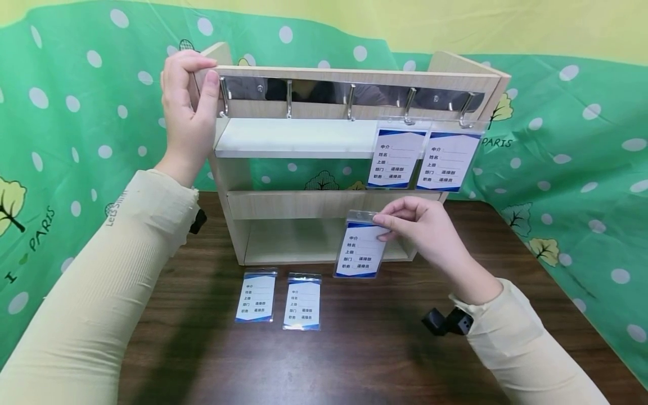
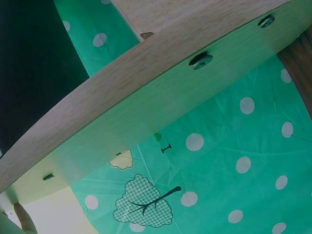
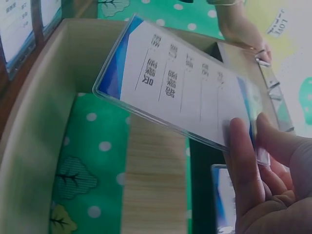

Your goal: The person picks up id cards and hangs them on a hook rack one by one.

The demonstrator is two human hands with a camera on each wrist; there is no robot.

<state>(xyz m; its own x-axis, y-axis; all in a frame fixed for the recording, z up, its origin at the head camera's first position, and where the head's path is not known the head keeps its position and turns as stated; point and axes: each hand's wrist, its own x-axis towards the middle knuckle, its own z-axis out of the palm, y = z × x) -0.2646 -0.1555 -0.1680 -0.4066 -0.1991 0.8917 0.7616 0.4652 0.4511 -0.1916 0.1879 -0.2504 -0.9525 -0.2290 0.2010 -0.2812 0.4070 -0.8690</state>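
Note:
Between thumb and fingers, my right hand [image 1: 422, 225] pinches a badge holder [image 1: 360, 250] by its upper right corner. The badge hangs in front of the wooden shelf's lower part, its blue-edged card facing me; the right wrist view shows the same badge [image 3: 175, 87] up close. My left hand [image 1: 189, 107] grips the upper left corner of the shelf [image 1: 354, 72], thumb on the front and fingers over the side. In the left wrist view only a fingertip [image 2: 24, 219] shows by the board. Two badges, a left one [image 1: 396, 157] and a right one [image 1: 449, 160], hang from the two rightmost hooks.
A metal strip [image 1: 316, 93] with several hooks runs along the shelf's top front; three hooks on the left carry nothing. Two more badges, one left [image 1: 255, 295] and one right [image 1: 302, 302], lie on the dark wooden table [image 1: 354, 354]. Green dotted cloth [image 1: 76, 129] stands behind.

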